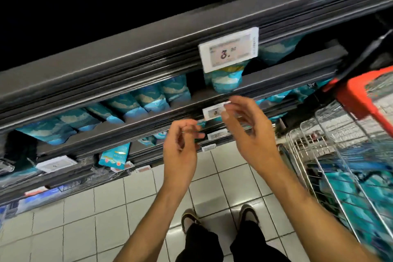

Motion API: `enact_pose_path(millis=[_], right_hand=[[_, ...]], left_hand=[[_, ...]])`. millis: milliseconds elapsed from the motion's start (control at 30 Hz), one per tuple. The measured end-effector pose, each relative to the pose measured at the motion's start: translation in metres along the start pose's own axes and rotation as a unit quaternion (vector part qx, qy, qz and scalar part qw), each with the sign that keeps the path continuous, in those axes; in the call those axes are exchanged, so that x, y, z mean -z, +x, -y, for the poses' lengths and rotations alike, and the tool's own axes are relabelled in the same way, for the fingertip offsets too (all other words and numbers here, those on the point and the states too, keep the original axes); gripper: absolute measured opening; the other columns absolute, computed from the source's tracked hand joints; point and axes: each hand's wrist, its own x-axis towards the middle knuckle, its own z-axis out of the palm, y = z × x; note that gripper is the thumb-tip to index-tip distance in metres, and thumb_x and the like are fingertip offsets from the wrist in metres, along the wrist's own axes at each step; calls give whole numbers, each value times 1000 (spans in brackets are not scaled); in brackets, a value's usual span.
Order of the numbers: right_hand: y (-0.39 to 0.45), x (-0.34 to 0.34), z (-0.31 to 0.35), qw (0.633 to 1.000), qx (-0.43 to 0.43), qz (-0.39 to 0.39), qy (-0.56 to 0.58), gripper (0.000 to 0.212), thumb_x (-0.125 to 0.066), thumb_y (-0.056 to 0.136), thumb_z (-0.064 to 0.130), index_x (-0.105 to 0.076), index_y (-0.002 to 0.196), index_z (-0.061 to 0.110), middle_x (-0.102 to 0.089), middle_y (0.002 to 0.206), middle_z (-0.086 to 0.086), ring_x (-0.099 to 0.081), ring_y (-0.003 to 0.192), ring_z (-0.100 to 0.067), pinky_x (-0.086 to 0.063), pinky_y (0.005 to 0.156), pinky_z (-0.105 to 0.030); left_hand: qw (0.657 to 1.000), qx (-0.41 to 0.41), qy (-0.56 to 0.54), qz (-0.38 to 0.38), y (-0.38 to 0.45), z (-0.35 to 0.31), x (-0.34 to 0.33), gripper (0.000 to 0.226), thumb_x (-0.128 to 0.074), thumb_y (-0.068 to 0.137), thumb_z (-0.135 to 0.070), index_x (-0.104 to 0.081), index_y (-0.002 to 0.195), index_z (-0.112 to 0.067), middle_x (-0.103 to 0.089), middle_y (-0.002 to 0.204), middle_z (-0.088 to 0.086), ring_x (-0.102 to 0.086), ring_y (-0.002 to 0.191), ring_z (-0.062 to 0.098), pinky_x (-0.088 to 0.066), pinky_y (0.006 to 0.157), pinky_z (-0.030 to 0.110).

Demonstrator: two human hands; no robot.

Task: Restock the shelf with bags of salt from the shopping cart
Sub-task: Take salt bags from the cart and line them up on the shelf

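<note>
1. So, nearest the camera: both hands are up mid-frame in front of the shelving and neither holds anything. The left hand point(180, 147) has loosely curled fingers, the right hand point(248, 132) is relaxed with fingers apart, just below a small price tag point(213, 112) on a shelf edge. Whether a fingertip touches that tag, can't tell, too much blur.

2. The thing the next move hangs on: the remaining bags of salt point(348, 181) sit in the shopping cart point(331, 140) at the right of the frame, lower than the hands. So the supply is off to the right, and I'd say the right hand is clearly the nearer one. Bags in there are a teal smear behind wire, so no telling which way their long axis runs, or how many.

3. Further back, the shelf point(276, 80) runs diagonally from lower left to upper right. A row of shelved bags point(136, 102) stands along it, leaning, with one bag point(226, 83) poking over the edge under the big price label point(228, 49).

4. Upper left of the frame is just black, nothing readable. Cart's right side is cut off.
</note>
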Motion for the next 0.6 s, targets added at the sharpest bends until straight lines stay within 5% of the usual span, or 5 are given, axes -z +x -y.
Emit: enact_pose_path(millis=[167,333,467,600], right_hand=[[-103,97,35,985,-28,-167,-11,12,-66,92,17,-68,101,24,-72,92,3,-68,85,-17,-55,84,-35],[-188,182,87,922,-48,-383,-16,9,-65,91,33,-69,99,30,-72,94,2,-69,82,-20,-57,79,-37],[-230,252,106,861,-59,-504,-6,16,-61,86,43,-68,98,35,-73,95,9,-71,82,-6,-54,73,-14],[-255,346,66,821,-139,-553,21,13,-64,93,14,-65,89,26,-72,90,3,-69,84,-18,-56,80,-33]], left_hand=[[983,2,10,182,-43,-58,-69,15,-47,96,-28,-62,97,-29,-70,90,-2,-69,79,19,-51,67,34],[934,-70,30,348,-91,-124,-148,18,-46,89,-45,-63,94,-39,-69,88,-5,-68,77,14,-51,67,33],[882,-81,22,465,-129,-162,-217,16,-50,89,-40,-64,92,-33,-71,85,-4,-67,71,10,-49,63,18],[823,-34,112,555,-164,-158,-304,20,-55,96,-7,-62,86,-22,-69,81,1,-65,62,6,-45,54,24]])
